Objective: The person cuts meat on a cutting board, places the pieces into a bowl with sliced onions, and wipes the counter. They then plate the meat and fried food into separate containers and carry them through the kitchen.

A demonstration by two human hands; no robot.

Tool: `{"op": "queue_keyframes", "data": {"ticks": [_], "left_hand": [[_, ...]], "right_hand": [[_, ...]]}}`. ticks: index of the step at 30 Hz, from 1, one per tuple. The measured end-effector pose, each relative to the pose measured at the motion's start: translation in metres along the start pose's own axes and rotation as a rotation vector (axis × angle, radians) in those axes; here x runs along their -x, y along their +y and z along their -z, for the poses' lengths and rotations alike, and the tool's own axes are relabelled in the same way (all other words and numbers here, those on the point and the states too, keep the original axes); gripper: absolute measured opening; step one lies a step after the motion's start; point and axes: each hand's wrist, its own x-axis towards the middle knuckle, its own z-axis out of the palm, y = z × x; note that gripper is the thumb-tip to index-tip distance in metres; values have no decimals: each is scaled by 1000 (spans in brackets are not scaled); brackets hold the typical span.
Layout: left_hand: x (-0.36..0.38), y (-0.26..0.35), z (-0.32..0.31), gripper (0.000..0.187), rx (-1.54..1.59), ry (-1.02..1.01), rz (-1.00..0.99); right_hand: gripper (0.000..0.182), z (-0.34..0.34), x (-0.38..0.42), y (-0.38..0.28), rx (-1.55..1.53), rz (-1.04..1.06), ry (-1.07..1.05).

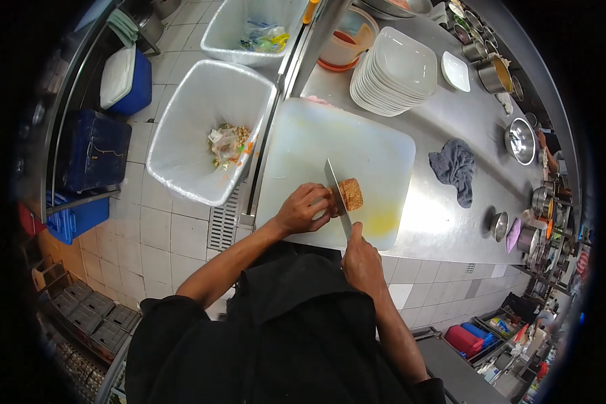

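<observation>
A browned, rough-surfaced block of food lies on the white cutting board, which has yellow stains. Across the block runs the blade of a kitchen knife, its tip pointing away from me. My right hand is wrapped round the knife's handle at the board's near edge. Just left of the blade, my left hand has its fingers curled over the near-left end of the food, partly hiding it.
Left of the board stand two lined bins with food scraps and wrappers inside. Stacked white plates, a grey cloth and a metal bowl are on the steel counter. Another person's arm shows at far right.
</observation>
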Motion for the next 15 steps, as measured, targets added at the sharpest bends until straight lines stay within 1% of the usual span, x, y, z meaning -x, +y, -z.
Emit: {"op": "queue_keyframes", "data": {"ticks": [2,5,7,8,10,12,14,15], "left_hand": [[1,-2,-5,31,12,19,-15],[1,-2,-4,32,-22,3,-39],[4,-1,-6,33,-15,-3,-30],[4,-3,-6,34,-12,-3,-21],[6,-4,-8,35,-11,-9,-17],[9,-4,-9,35,-3,-18,-9],[8,-5,-8,30,3,-31,-16],[7,-5,-7,30,4,-35,-16]], "right_hand": [[21,-2,1,3,-15,-17,1],[26,-8,7,11,-10,0,34],[28,-6,17,12,-8,-63,-18],[28,-2,24,12,-10,-60,-16],[30,13,44,6,54,-214,-142],[31,15,52,9,45,-222,-166],[32,8,47,13,38,-228,-189],[32,-9,32,21,9,-101,-65]]}}
